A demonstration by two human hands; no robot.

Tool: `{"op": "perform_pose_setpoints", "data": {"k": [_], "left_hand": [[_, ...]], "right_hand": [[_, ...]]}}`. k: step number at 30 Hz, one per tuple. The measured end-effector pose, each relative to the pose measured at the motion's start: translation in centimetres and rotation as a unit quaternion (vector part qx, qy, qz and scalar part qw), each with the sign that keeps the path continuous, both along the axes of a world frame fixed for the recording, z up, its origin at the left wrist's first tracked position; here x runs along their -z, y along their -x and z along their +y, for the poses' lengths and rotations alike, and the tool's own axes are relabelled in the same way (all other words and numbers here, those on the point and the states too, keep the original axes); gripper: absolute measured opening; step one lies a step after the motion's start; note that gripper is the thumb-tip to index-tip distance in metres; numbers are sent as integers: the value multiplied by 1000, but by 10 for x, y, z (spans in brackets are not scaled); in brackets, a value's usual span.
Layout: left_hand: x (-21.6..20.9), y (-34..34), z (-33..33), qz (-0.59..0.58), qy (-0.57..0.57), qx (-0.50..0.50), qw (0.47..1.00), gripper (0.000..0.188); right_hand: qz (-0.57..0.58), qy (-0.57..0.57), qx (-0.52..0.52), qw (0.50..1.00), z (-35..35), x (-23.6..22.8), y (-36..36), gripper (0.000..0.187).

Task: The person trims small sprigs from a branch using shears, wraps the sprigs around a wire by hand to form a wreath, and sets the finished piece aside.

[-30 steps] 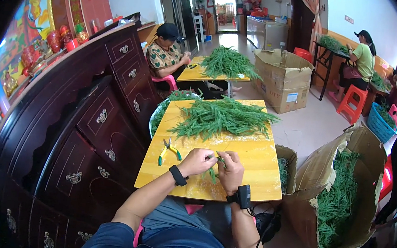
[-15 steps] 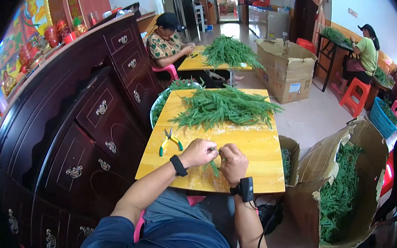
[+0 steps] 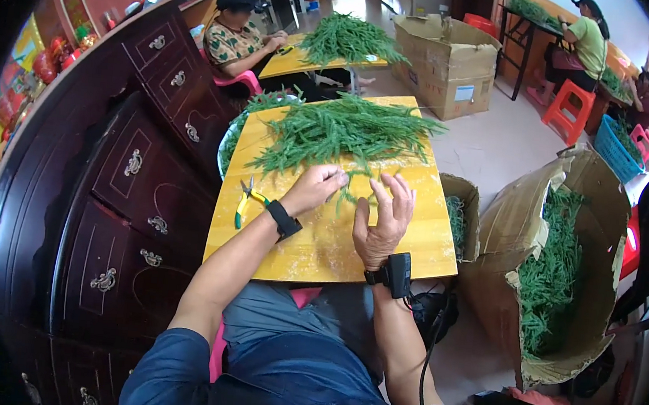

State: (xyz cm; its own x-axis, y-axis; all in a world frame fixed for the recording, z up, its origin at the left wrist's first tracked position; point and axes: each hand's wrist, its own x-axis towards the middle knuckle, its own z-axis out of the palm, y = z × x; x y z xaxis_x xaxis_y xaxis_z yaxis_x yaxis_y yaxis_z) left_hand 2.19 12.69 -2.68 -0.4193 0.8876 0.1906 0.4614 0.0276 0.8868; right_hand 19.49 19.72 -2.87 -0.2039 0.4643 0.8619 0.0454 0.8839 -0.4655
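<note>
Near the middle of the yellow table [image 3: 289,249], my left hand [image 3: 315,189] is closed in a pinch on a small green sprig [image 3: 348,192] that sticks out to the right of the fingertips. Just right of it, my right hand [image 3: 385,219] is raised with its fingers spread and nothing gripped. A loose pile of green feathery sprigs [image 3: 346,133] covers the far part of the table. Pliers [image 3: 240,212] with yellow and green handles lie beside my left wrist, jaws pointing away.
A dark wooden cabinet [image 3: 98,183] stands close on the left. To the right are a small carton [image 3: 471,215] and a large open carton [image 3: 501,253] with more greenery. Beyond my table, a person [image 3: 234,44] sits at another yellow table [image 3: 279,63]; others work at far right.
My hands have moved away from me toward the pile and come apart. The right hand has opened from a pinch, while the left stays closed. The view has shifted.
</note>
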Motion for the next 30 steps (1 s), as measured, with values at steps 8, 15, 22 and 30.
{"op": "perform_pose_setpoints", "data": {"k": [8, 15, 22, 30], "left_hand": [[32, 43, 38, 19, 144, -89, 985, 22], [8, 107, 52, 227, 158, -206, 939, 20], [14, 105, 73, 355, 210, -276, 868, 20], [9, 67, 47, 348, 83, -184, 915, 12]], "right_hand": [[55, 132, -114, 983, 8, 22, 10, 26], [-73, 208, -226, 949, 4, 35, 20, 18], [-114, 202, -267, 936, 7, 34, 15, 15], [-70, 293, -282, 911, 8, 32, 15, 16]]}}
